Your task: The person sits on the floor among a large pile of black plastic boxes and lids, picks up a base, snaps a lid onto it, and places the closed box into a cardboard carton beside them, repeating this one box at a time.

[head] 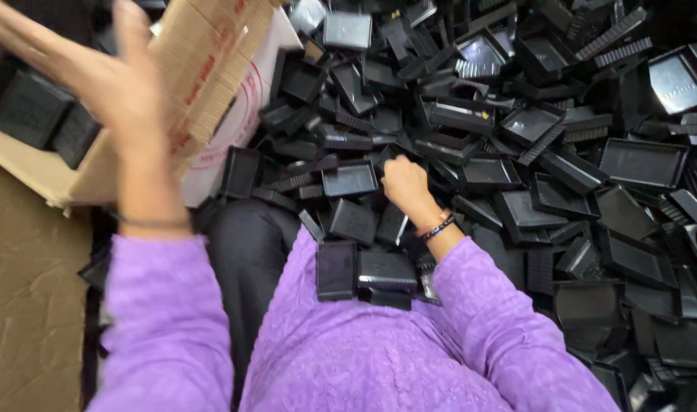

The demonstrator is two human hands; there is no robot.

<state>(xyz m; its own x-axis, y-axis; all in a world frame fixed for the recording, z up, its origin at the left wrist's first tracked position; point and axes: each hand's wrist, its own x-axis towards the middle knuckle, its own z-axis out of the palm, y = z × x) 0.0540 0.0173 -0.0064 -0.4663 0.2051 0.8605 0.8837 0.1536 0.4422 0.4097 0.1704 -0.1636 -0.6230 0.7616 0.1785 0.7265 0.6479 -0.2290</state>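
My left hand point(108, 72) is raised over the open cardboard box point(203, 69) at the upper left, fingers spread and blurred, with nothing in it. Black plastic pieces point(35, 107) lie inside the box. My right hand point(405, 183) reaches into a big heap of black plastic trays point(516, 122) and closes on one small black piece in the pile; the fingers hide most of it. Two black trays point(363, 271) rest on my lap against the purple sleeves.
The heap of black trays and ribbed black parts point(623, 252) fills the whole right and upper side. A white printed bag point(238, 122) lies under the box flap. Brown floor point(28, 305) shows at the lower left.
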